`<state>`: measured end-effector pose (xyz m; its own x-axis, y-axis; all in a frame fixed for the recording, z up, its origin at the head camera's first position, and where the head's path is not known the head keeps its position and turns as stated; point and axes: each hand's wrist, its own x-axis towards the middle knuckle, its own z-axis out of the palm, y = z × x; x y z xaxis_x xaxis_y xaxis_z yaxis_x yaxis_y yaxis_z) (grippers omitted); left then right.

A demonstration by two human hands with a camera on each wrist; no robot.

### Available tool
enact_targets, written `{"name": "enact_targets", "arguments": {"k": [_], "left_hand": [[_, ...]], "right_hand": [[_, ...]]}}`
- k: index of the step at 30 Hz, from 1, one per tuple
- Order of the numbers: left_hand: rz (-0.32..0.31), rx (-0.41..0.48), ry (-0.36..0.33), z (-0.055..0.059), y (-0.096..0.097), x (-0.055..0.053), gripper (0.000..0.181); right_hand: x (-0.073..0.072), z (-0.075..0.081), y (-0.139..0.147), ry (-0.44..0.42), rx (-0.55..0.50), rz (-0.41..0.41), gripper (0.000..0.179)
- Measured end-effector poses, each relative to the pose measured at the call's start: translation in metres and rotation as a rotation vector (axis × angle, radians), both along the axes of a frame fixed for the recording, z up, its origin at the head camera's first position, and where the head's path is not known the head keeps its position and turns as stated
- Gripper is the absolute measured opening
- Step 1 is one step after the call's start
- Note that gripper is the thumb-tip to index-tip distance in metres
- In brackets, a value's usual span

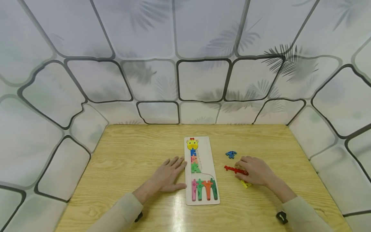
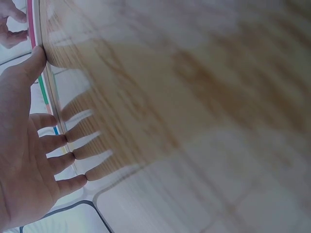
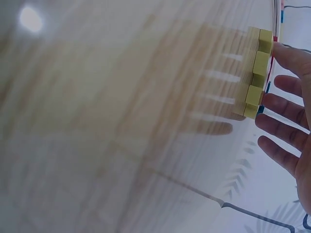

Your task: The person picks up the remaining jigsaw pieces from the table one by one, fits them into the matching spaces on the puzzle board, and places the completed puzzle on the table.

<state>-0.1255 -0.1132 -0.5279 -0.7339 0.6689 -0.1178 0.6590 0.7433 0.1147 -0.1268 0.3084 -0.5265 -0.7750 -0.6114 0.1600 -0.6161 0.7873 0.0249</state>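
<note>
A white puzzle board [image 1: 205,151] lies on the table with a giraffe's yellow head [image 1: 192,144], coloured neck pieces [image 1: 194,160] and several leg pieces [image 1: 207,189] set in it. My left hand [image 1: 172,176] is spread on the table, fingertips and thumb at the board's left edge. To the board's right, my right hand [image 1: 255,170] reaches over loose pieces with its fingers apart. A long red puzzle piece [image 1: 233,169] lies between its fingers and thumb. Partly hidden below that hand is a yellow puzzle piece [image 3: 261,63], its notched side showing in the right wrist view.
A small blue puzzle piece [image 1: 231,154] lies just beyond the right hand. The wooden table [image 1: 139,145] meets pale, stone-patterned walls [image 1: 156,80] at the back and on both sides.
</note>
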Motion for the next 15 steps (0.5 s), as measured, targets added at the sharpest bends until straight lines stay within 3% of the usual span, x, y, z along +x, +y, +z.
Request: {"name": "enact_targets", "arguments": {"k": [15], "left_hand": [[-0.008, 0.002, 0.011, -0.0014, -0.0008, -0.0008, 0.095]], "right_hand": [[-0.0002, 0.0004, 0.0003, -0.003, 0.006, 0.01, 0.028]]}}
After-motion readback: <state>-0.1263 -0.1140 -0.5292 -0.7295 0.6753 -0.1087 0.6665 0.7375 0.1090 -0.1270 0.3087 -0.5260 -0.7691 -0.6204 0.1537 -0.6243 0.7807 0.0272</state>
